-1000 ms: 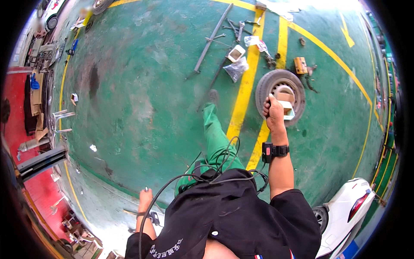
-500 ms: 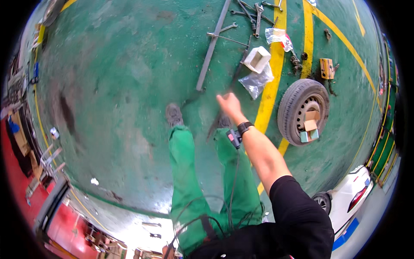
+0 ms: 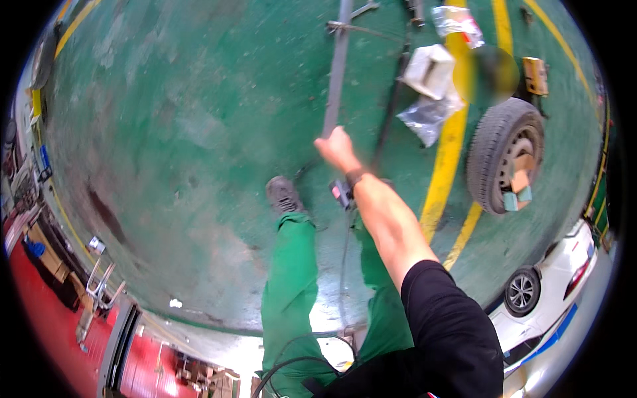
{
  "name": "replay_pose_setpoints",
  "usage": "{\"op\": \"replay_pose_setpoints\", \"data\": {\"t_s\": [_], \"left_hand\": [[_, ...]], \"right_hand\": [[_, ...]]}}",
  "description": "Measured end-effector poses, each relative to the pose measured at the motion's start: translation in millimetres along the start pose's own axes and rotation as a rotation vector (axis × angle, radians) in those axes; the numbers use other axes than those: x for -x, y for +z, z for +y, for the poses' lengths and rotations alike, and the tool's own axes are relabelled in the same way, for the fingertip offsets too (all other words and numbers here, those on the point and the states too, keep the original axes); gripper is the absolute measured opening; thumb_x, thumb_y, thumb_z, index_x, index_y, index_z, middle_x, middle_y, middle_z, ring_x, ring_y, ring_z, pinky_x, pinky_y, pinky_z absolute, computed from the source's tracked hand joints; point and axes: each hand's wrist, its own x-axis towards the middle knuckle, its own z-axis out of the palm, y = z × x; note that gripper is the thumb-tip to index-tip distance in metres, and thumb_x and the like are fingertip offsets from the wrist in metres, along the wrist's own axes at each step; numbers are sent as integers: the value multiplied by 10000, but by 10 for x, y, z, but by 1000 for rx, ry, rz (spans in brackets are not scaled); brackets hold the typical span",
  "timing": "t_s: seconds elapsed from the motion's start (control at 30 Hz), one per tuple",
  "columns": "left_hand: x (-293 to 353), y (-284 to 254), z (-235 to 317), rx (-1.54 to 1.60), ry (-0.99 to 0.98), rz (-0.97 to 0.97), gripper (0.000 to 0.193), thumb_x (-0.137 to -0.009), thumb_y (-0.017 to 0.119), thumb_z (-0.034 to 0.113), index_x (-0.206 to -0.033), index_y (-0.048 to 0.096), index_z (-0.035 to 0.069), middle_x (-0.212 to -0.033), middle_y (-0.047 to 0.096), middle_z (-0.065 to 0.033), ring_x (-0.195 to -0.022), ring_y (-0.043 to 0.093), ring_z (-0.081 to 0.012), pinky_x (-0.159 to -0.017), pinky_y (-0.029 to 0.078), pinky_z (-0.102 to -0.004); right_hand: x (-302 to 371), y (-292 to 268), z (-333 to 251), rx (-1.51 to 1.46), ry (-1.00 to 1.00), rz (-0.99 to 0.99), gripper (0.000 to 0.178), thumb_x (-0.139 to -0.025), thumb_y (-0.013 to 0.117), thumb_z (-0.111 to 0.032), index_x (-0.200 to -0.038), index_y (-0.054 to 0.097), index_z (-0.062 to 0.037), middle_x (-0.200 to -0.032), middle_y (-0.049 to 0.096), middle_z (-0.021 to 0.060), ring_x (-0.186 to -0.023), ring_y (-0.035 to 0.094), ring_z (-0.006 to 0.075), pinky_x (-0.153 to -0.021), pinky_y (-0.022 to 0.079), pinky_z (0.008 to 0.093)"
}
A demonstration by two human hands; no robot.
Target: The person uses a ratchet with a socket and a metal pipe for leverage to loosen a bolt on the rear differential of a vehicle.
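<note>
My right hand [image 3: 337, 148] is at the near end of a long grey metal bar [image 3: 337, 83] on the green floor, its fingers closed around that end. A dark watch-like band [image 3: 356, 176] circles the right wrist, and a small dark device [image 3: 340, 194] on a cable hangs beside it. A thin rod [image 3: 371, 30] crosses the bar farther up, near a wrench [image 3: 365, 8]. To the right of the hand lies a dark, slender bar [image 3: 390, 113], partly blurred. My left hand is out of view.
On the right are a white open container [image 3: 430, 69], a clear plastic bag [image 3: 430, 121], and a tyre on a wheel [image 3: 494, 156] with small boxes [image 3: 521, 179] on it. A yellow box [image 3: 535, 75] stands beyond. A white car [image 3: 547, 288] is at the lower right.
My right hand has moved from beside the grey bar onto its near end and closed there. The view has shifted, so the floor items appear higher and farther right.
</note>
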Motion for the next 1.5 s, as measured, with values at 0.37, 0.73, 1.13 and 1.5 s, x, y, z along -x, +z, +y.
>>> {"op": "replay_pose_setpoints", "data": {"t_s": [0.37,0.73,1.13,1.5], "left_hand": [[-153,-1281,-77,-457,924,249,289,-974,422,215,-946,626,11,-667,572,-88,-593,501,-235,-547,410,-406],[408,-2974,3256,-200,1084,296,311,-861,507,306,-667,431,76,-482,452,-45,-335,411,-163,-316,306,-321],[3254,-767,4686,-736,1540,454,311,-866,555,264,-850,523,-44,-647,539,-85,-537,498,-179,-492,407,-351],[4435,2559,4004,-1219,1557,518,396,-830,568,297,-840,571,-99,-728,623,-176,-646,609,-247,-585,468,-395]], "right_hand": [[3599,-2822,-1594,-1078,-72,-268,195,-797,649,-161,-681,539,-49,-568,542,42,-431,521,131,-353,344,278],[8847,-4322,427,-732,279,-10,254,-722,690,-229,-673,595,2,-529,544,64,-441,535,157,-389,384,318],[10218,-2415,2255,-546,765,256,275,-667,616,-228,-697,654,43,-715,628,266,-703,633,437,-651,512,479],[11223,-2080,3827,-521,1100,270,261,-690,629,-189,-866,713,-16,-880,700,190,-862,686,353,-742,554,437]]}}
